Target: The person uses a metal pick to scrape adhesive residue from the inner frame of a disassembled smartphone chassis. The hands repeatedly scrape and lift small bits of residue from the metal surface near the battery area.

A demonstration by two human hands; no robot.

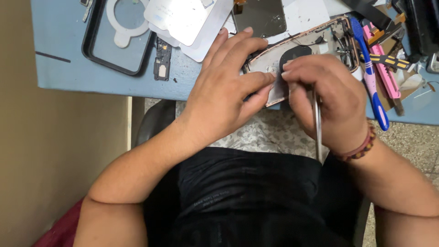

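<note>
Phone frame [315,43] lay opened at the table's [68,64] near edge, pinned flat by the left hand's [224,91] spread fingers so the right hand [327,98], pinching tweezers [316,123], could pick inside.

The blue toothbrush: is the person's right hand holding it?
No: the blue toothbrush lies on the table, while the right hand grips metal tweezers.

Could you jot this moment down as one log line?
left hand: steadies opened phone frame | right hand: holds metal tweezers at frame | nearby: blue toothbrush, black phone case
</note>
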